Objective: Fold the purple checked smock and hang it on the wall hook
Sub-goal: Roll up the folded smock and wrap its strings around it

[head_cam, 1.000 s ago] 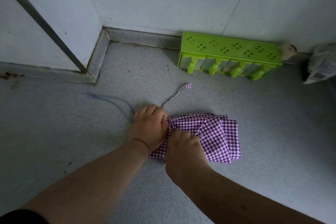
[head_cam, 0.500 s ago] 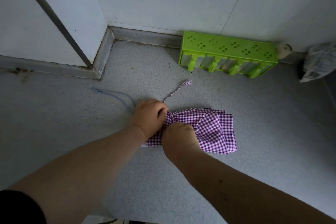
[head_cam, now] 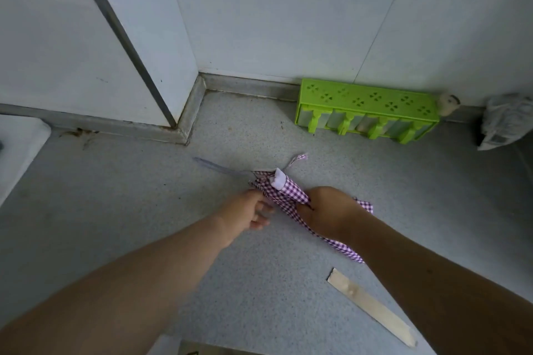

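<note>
The purple checked smock [head_cam: 288, 194] is bunched into a narrow folded bundle, raised a little off the grey floor [head_cam: 144, 210]. A white label [head_cam: 279, 180] shows at its far end. My right hand [head_cam: 328, 210] grips the bundle around its middle, and a flap hangs below my wrist. My left hand [head_cam: 251, 210] is just left of the bundle, fingers loosely curled, fingertips at the fabric's edge without holding it. A checked tie string [head_cam: 298, 158] and a thin bluish cord [head_cam: 219, 167] trail from the far end. No wall hook is in view.
A green plastic rack [head_cam: 366, 106] stands against the back wall. A pale wooden strip [head_cam: 372, 308] lies on the floor near my right forearm. A crumpled plastic bag [head_cam: 507, 121] sits at the far right, and a white object's corner [head_cam: 17, 147] at the left.
The smock was flat on the floor under both hands. Now my right hand has gathered and lifted it, and my left hand has come off it. The view has tilted up.
</note>
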